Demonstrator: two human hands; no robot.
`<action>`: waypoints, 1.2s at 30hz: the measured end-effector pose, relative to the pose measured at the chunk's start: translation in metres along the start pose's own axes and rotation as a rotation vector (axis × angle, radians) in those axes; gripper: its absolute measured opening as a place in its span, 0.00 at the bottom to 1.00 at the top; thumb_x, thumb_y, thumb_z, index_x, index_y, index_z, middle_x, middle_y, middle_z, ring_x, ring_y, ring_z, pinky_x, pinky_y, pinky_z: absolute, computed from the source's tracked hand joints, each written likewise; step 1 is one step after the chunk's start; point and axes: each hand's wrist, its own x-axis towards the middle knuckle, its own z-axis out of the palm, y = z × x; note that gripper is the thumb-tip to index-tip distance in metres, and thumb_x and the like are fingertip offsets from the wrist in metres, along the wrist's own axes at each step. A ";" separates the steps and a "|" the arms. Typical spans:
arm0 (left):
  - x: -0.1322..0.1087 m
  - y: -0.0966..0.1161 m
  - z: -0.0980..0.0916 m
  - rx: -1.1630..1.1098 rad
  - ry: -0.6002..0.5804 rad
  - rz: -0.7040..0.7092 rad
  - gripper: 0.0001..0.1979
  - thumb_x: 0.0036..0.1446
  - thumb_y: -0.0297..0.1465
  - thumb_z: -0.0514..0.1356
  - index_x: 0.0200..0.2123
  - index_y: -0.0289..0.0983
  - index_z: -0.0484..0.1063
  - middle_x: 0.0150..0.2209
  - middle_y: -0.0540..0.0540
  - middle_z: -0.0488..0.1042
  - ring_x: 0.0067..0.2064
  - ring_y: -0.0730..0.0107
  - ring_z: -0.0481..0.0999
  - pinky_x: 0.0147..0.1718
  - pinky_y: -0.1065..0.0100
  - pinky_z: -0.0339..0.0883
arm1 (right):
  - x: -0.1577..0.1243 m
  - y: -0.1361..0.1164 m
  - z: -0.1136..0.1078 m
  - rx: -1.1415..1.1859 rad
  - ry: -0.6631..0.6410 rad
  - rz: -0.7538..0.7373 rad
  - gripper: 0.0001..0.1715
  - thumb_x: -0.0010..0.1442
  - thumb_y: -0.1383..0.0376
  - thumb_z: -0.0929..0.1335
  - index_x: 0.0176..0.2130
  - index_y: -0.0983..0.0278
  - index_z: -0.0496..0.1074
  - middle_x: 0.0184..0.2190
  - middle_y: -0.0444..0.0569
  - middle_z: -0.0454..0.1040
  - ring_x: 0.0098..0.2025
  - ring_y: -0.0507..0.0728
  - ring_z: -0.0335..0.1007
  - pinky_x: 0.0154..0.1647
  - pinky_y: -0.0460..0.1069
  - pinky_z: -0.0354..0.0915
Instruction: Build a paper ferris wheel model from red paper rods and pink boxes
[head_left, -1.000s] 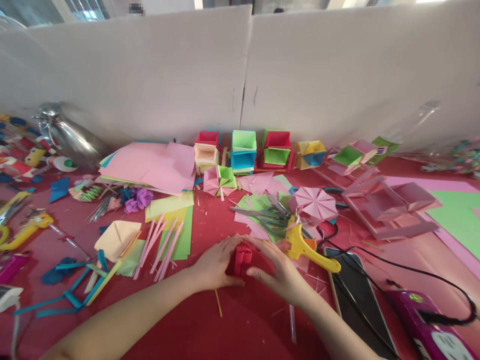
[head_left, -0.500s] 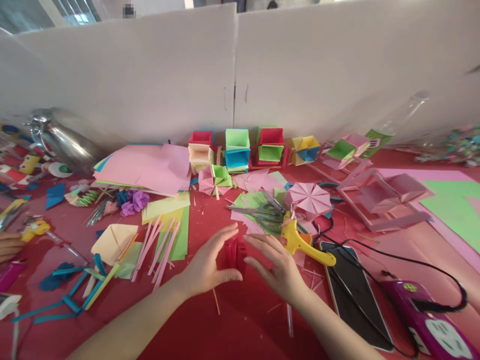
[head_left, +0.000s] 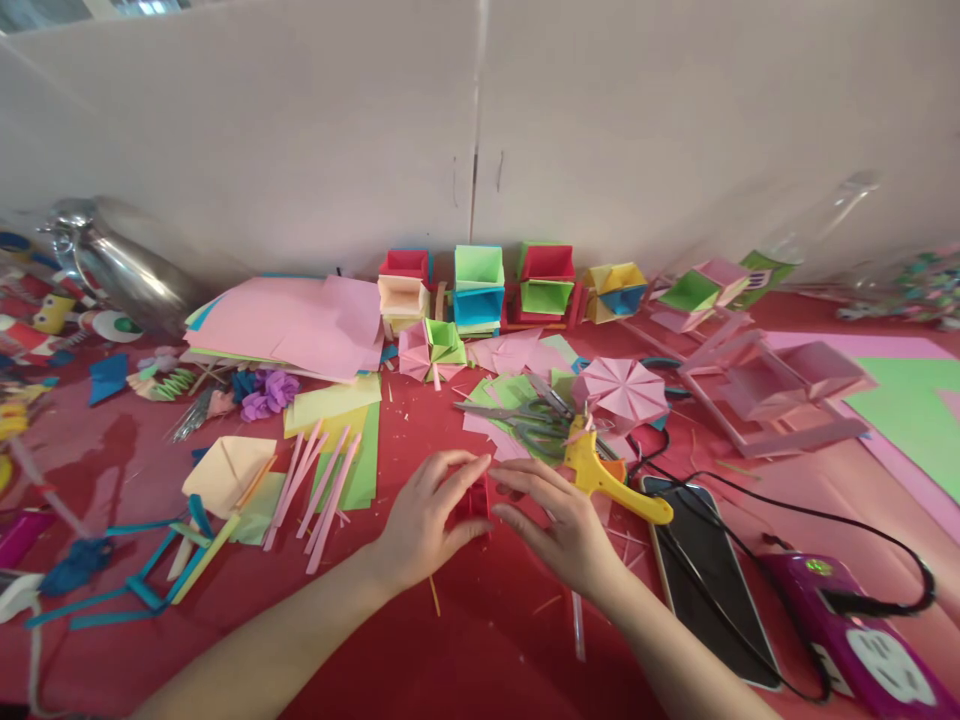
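Nearest the person, a bare stretch of red tabletop (head_left: pixel 465 660) was noted, with a thin yellow strip (head_left: pixel 435 597) lying below the left wrist and a clear stick (head_left: pixel 578 628) beside the right forearm. Directly beyond, both hands were found at the middle of the table around a small red paper piece (head_left: pixel 478 497), which stood partly hidden between them. The left hand (head_left: pixel 420 520) was curved about the piece, thumb and fingers well parted; whether it pressed on the paper could not be determined. The right hand (head_left: pixel 564 522) was partly open, its thumb apart from its fingers, and nothing was seen held between them; its fingertips lay near the piece, contact uncertain.

To the right lay a dark-screened phone (head_left: pixel 712 590) with a black cable across it and, further right, a purple power strip (head_left: pixel 847 620). A yellow glue gun (head_left: pixel 611 485) rested just beyond the right hand. To the left were a blue strip frame (head_left: pixel 137 590) and several pink paper strips (head_left: pixel 330 500).

Further back, scissors (head_left: pixel 540 430) lay on paper scraps, near a pleated pink disc (head_left: pixel 622 390). Behind these stood folded paper boxes (head_left: pixel 478 305) in several colours, with a paper stack (head_left: pixel 292 325) to their left, a metal jug (head_left: pixel 135 275) beyond it, and a pale partition (head_left: pixel 300 150) along the rear.
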 end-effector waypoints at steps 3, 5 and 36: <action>0.002 0.000 0.003 0.005 -0.026 -0.017 0.35 0.57 0.33 0.57 0.62 0.48 0.40 0.47 0.42 0.64 0.50 0.59 0.67 0.48 0.55 0.64 | 0.000 0.003 0.001 0.049 -0.038 0.029 0.15 0.59 0.69 0.63 0.47 0.62 0.67 0.43 0.52 0.72 0.46 0.55 0.69 0.46 0.50 0.66; 0.005 -0.002 0.005 -0.036 -0.007 -0.019 0.39 0.56 0.32 0.58 0.63 0.47 0.36 0.46 0.42 0.66 0.49 0.58 0.68 0.47 0.54 0.65 | 0.001 0.005 0.001 0.060 -0.056 0.041 0.17 0.58 0.71 0.62 0.48 0.62 0.66 0.41 0.51 0.73 0.42 0.54 0.71 0.42 0.49 0.67; 0.067 0.028 -0.036 -0.768 0.093 -0.334 0.10 0.58 0.37 0.56 0.28 0.37 0.66 0.35 0.48 0.67 0.42 0.67 0.67 0.43 0.67 0.59 | 0.063 -0.033 -0.020 -0.109 0.198 0.072 0.07 0.56 0.72 0.62 0.28 0.63 0.66 0.24 0.42 0.60 0.25 0.49 0.57 0.26 0.45 0.56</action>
